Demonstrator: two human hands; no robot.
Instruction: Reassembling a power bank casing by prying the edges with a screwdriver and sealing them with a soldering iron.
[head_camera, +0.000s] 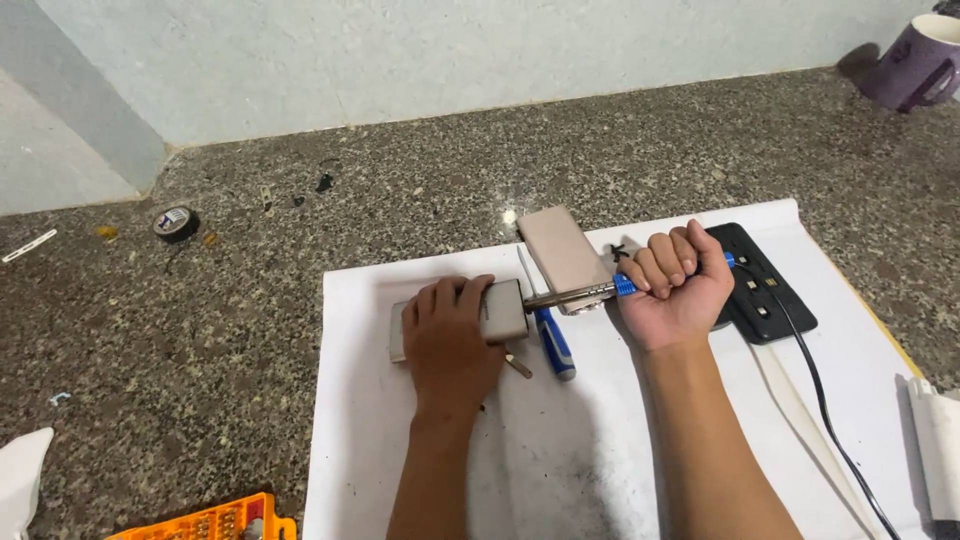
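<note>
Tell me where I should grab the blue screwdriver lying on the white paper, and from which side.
Grip the blue screwdriver by its handle, from above, fingers across its width. It lies flat on the white sheet between the hands, handle end nearer you and uncovered. Its far end runs under the tool in the right hand, so the near end looks easier to reach.
</note>
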